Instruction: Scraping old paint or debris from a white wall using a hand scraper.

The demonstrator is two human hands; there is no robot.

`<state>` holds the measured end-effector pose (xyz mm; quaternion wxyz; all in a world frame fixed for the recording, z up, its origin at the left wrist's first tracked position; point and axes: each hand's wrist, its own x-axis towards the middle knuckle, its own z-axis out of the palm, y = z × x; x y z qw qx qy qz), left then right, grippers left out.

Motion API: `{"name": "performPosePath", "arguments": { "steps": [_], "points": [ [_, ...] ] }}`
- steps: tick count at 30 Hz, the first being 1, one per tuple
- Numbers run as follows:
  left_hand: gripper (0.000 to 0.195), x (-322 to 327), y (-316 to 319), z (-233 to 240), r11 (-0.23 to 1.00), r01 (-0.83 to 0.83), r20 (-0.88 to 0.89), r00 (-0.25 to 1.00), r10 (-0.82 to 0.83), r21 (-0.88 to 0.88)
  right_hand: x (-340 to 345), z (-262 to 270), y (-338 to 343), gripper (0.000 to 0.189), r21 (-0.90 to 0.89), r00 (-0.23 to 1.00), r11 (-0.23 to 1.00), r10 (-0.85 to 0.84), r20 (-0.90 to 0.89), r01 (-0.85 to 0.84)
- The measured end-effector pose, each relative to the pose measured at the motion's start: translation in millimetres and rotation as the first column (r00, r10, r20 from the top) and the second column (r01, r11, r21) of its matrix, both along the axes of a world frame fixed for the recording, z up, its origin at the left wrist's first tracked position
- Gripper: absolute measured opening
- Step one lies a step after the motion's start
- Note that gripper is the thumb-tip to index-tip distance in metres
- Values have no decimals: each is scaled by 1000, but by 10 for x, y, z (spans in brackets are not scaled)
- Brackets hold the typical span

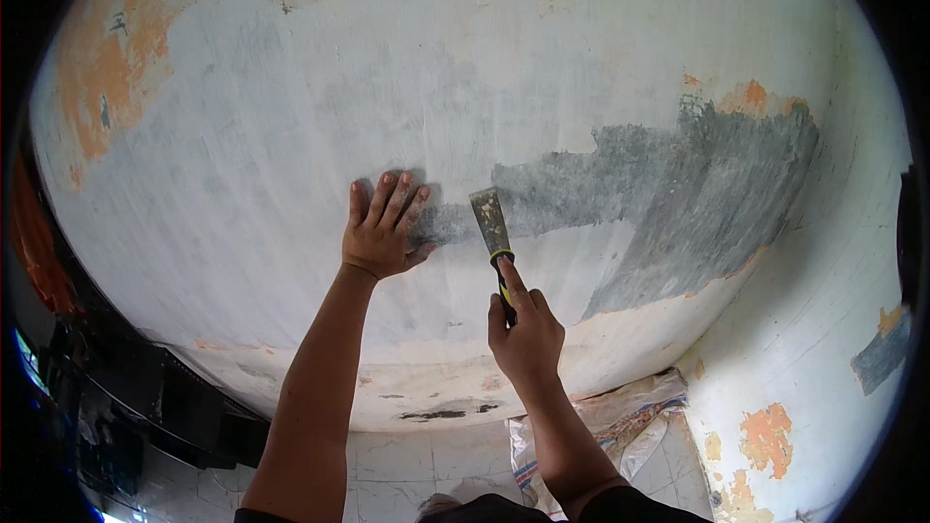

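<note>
A painted wall (290,109) with pale, patchy coating fills most of the view. My left hand (381,229) lies with fingers spread against it, at the left end of a bared grey strip. In my right hand (527,327) is a putty knife (492,221) with a black and yellow handle, my index finger stretched along the grip. Its stained metal blade points up at the wall, over the grey strip; whether the edge touches the surface I cannot tell. To the right, the strip widens into a large dark grey bare patch (697,196) with a ragged border.
Orange patches (116,65) show at the wall's upper left. A side wall (792,349) meets it in a corner at right. On the tiled floor (396,454) below lies a woven plastic sack (628,425). Dark furniture (152,392) stands at lower left.
</note>
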<state>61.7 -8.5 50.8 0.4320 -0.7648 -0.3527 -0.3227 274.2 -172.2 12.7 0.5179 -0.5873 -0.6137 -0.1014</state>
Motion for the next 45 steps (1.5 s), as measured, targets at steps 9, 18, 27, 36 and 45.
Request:
{"name": "performPosePath", "arguments": {
  "steps": [9,18,27,36,45],
  "points": [
    [88,-11,-22,1,1000,-4,-1,1000,4,6,5,-129,-90,55,-47,999,999,15,-42,-17],
    [88,-13,37,19,998,21,-10,1000,-20,55,-17,-44,27,55,14,999,1000,12,-31,-12],
    [88,5,1,16,1000,15,-1,1000,-15,20,-41,-31,107,56,54,999,998,20,-43,-17],
    [87,-12,-9,15,1000,-1,-16,1000,1,7,-102,-67,61,56,78,998,997,2,-60,2],
    [88,6,-1,-4,1000,10,-8,1000,-10,28,-144,-44,-10,57,-17,998,1000,2,-62,-3]
  ]
}}
